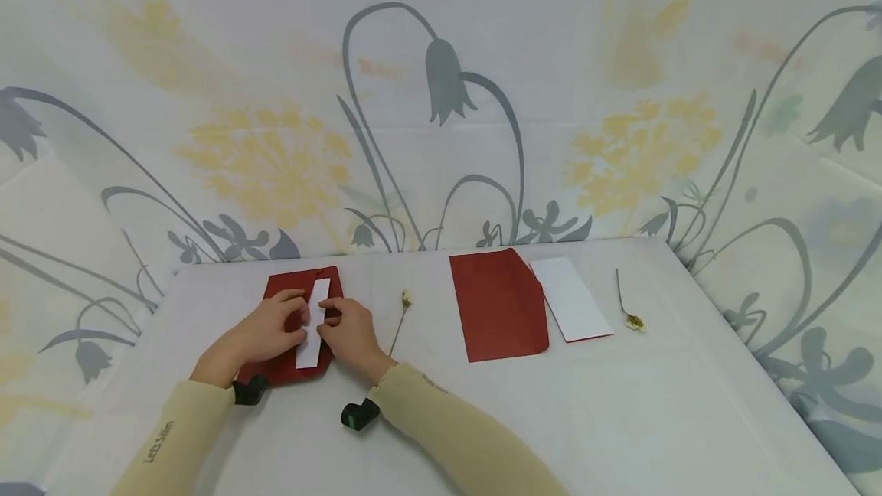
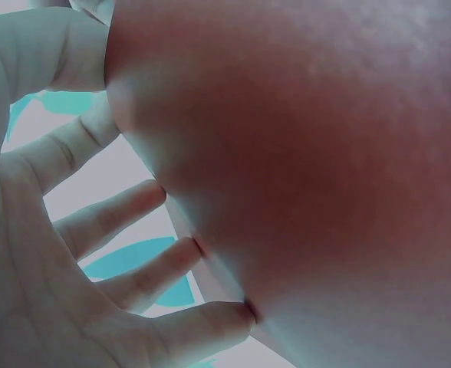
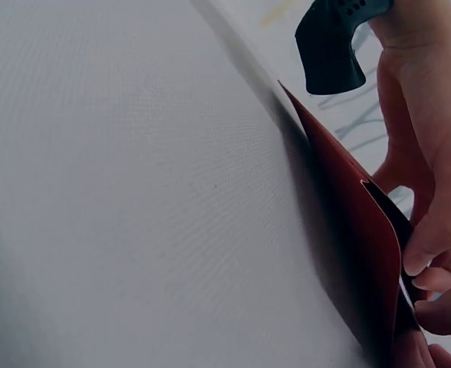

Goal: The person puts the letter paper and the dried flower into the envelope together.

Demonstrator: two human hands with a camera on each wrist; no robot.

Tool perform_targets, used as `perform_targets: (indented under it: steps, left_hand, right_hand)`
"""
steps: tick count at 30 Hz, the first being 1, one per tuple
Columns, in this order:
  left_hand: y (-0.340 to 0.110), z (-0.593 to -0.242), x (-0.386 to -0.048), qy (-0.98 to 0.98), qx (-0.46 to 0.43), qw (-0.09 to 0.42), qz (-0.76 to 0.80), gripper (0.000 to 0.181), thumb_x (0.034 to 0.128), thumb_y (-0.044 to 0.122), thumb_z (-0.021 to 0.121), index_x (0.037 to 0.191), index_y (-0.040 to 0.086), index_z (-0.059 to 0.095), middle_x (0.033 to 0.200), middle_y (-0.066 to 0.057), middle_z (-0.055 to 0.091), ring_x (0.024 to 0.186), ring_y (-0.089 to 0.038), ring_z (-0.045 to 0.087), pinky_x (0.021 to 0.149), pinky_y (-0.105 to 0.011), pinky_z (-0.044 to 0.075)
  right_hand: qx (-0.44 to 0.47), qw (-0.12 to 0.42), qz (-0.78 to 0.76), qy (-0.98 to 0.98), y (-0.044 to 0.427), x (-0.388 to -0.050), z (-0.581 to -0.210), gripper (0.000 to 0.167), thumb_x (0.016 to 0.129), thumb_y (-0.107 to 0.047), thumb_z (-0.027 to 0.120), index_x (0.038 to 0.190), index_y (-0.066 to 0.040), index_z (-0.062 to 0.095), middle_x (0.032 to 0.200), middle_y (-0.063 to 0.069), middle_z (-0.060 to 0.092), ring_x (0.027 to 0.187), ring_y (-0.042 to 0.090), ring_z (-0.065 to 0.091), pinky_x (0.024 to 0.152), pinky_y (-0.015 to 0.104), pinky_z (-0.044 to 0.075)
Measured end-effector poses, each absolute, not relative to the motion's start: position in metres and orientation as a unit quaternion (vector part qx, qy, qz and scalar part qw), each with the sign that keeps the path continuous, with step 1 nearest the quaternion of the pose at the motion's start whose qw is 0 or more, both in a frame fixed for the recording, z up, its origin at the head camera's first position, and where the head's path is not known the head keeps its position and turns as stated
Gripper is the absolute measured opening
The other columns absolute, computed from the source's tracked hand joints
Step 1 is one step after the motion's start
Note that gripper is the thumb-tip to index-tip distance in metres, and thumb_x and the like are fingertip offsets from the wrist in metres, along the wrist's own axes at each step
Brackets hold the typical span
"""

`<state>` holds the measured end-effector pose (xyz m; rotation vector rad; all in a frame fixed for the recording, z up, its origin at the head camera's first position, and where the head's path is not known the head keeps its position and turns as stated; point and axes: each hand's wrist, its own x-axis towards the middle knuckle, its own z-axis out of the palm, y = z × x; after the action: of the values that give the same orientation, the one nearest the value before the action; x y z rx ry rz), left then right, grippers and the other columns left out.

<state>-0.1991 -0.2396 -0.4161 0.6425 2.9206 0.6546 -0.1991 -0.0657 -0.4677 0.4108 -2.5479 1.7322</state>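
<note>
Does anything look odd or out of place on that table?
Nothing looks spilled, just one mismatch: the flower beside the right hand has its bloom at the far end, while the other flower, beside the white card, has its bloom at the near end.

Red env. (image 1: 281,370) lies at L; narrow white strip (image 1: 313,320) slants slightly over its R half.

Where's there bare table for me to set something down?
The widest bare table lies nearer you than the right envelope and white card, right of the right sleeve. A narrower patch separates that envelope from the left flower. It's crowded at the left envelope, where the left hand and right hand flank a white strip.
</note>
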Motion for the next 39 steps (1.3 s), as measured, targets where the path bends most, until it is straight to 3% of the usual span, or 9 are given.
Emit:
perform_targets:
  steps: [17, 30, 39]
  left_hand:
    - [-0.2385, -0.4141, -0.2015, 0.95, 0.217, 0.04, 0.221, 0.016, 0.0821, 0.006, 0.068, 0.089, 0.016, 0.058, 0.138, -0.033, 0.046, 0.125, -0.053, 0.046, 0.097, -0.065, 0.042]
    - [-0.2418, -0.4147, -0.2001, 0.947, 0.226, 0.043, 0.226, 0.013, 0.0835, 0.005, 0.066, 0.09, 0.013, 0.058, 0.138, -0.034, 0.046, 0.125, -0.053, 0.046, 0.099, -0.065, 0.041]
    - [-0.2419, -0.4123, -0.1975, 0.942, 0.233, 0.044, 0.236, 0.013, 0.0838, 0.004, 0.065, 0.088, 0.014, 0.057, 0.138, -0.033, 0.047, 0.128, -0.053, 0.044, 0.099, -0.065, 0.04]
  right_hand:
    - [0.146, 0.012, 0.563, -0.814, -0.0754, -0.2026, -0.4691, 0.03, 0.088, -0.001, 0.072, 0.117, -0.006, 0.072, 0.1, 0.0, 0.074, 0.089, 0.0, 0.066, 0.078, 0.013, 0.05]
    - [0.18, -0.058, 0.544, -0.818, -0.0752, -0.2046, -0.4668, 0.047, 0.092, -0.004, 0.067, 0.138, -0.009, 0.057, 0.122, 0.001, 0.068, 0.106, 0.001, 0.062, 0.087, 0.013, 0.046]
    - [0.209, -0.083, 0.508, -0.832, -0.0723, -0.2073, -0.4653, 0.051, 0.093, -0.008, 0.067, 0.142, -0.011, 0.053, 0.128, -0.001, 0.064, 0.112, 0.003, 0.06, 0.092, 0.014, 0.045]
